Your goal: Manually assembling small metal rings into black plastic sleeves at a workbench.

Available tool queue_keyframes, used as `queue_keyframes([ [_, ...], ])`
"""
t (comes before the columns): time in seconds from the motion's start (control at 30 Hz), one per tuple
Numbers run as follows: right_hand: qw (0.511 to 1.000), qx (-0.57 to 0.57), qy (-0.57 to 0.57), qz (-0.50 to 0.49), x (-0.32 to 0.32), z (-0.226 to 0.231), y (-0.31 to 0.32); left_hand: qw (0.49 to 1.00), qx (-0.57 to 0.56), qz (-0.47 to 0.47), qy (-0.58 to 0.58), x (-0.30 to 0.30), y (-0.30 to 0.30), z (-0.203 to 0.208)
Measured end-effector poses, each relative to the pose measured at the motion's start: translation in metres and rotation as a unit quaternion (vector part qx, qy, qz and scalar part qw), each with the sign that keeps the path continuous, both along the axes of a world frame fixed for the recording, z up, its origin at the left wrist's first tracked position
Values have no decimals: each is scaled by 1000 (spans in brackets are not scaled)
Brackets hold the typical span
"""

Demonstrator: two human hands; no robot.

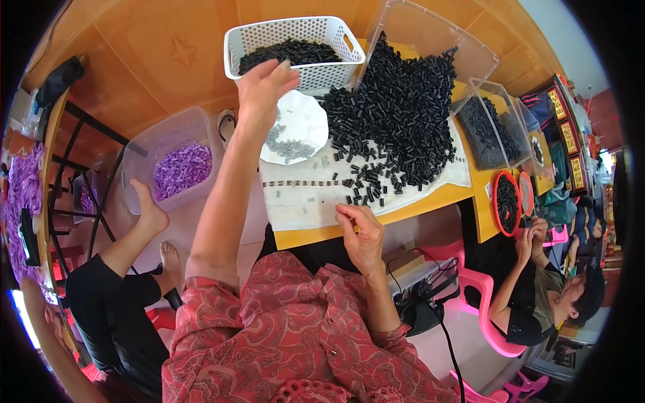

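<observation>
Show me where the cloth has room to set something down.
The white cloth is nearly bare at its front-left corner, between the plate and the table edge, left of the right hand; a few small pieces lie there. Black pieces crowd its back right.

The blurred bare left hand (264,86) hides part of the near rim of the white perforated plastic basket (329,75).
</observation>
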State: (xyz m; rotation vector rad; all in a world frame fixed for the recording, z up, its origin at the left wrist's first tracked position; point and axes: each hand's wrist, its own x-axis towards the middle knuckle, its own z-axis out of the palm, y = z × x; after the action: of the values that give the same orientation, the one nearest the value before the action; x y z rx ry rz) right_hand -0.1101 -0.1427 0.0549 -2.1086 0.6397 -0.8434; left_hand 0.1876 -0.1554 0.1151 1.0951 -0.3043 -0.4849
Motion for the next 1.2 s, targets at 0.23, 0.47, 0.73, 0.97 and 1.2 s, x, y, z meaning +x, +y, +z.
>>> queue_keyframes([
  [0.23, 994, -68, 2, -81, -1, -25, -42, 996, 12, -85, 39, -86, 77, -39],
  [0.47, 988, -89, 63, -109, 25, -21, -58, 985, 58, -107, 125, -136, 120, -71],
  [0.73, 975, -148, 157, -54, 53, -21, -52, 973, 76, -122, 180, -165, 137, -85],
  [0.97, 972, -173, 155, -20, 54, -25, -54, 977, 102, -100, 158, -166, 144, -89],
  [1.2, 964, 264, 8, 13, 32, -26, -31, 970, 226, -72, -50, -164, 140, -89],
])
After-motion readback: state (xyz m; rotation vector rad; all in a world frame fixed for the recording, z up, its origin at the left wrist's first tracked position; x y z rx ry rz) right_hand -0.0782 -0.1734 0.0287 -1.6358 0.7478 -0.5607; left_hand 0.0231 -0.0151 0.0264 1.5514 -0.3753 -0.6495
